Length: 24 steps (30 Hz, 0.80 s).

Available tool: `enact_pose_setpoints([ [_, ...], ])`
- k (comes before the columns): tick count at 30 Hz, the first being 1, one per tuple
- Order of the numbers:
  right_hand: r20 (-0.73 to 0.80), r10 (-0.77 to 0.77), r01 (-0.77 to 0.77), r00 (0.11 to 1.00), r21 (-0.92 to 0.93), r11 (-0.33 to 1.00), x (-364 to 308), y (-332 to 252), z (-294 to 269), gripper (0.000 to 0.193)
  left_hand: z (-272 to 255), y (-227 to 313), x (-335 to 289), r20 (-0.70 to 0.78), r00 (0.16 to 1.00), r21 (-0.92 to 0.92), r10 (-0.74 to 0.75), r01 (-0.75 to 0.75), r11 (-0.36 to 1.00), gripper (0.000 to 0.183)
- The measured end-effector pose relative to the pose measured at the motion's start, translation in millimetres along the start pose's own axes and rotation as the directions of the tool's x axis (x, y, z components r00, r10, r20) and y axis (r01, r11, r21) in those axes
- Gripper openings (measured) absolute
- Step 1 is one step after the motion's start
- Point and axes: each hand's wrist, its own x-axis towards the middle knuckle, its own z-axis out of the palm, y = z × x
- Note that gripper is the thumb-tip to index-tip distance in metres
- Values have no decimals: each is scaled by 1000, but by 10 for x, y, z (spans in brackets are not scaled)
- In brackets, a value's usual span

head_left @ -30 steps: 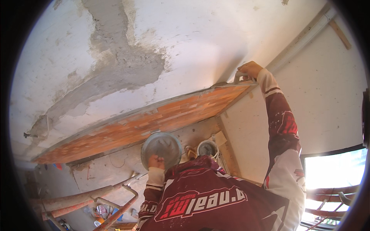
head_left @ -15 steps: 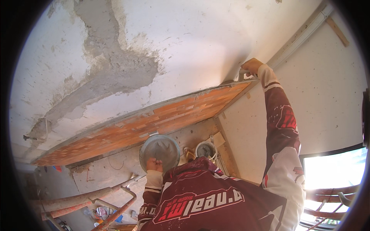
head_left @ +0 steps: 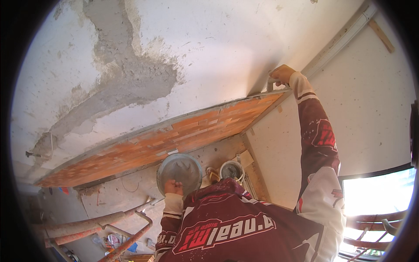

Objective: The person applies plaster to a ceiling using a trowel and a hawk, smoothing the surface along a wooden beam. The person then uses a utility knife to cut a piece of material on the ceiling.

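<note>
By the wall [head_left: 214, 48], the right hand [head_left: 283, 75] clasps a trowel [head_left: 269, 84], the left hand [head_left: 173, 187] a basin [head_left: 159, 171].

Ahead of you, a white plastered wall [head_left: 209, 56] carries a broad, rough grey patch [head_left: 131, 83], with a band of bare orange brick [head_left: 183, 131] beneath it. To your right stands a pale, speckled wall [head_left: 362, 118] with a short wooden strip [head_left: 381, 36] on it. Bright daylight glares through the window [head_left: 379, 192] at lower right. At lower left, rusty metal tubes [head_left: 87, 223] stretch above a dusty grey floor [head_left: 115, 194], with small, colourful clutter [head_left: 113, 240] showing between them.
</note>
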Motion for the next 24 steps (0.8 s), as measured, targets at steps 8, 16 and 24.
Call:
enact_pose_setpoints([
  [8,54,-93,88,994,93,992,67,45,104,34,22,-5,-34,-6,1000,-11,-5,5,1000,9],
  [16,27,-101,95,995,177,980,-79,52,143,35,-12,7,-2,-11,999,7,-34,34,999,10],
  [24,-63,-75,85,995,179,980,-319,39,178,32,3,11,10,-37,999,28,-30,31,999,10],
])
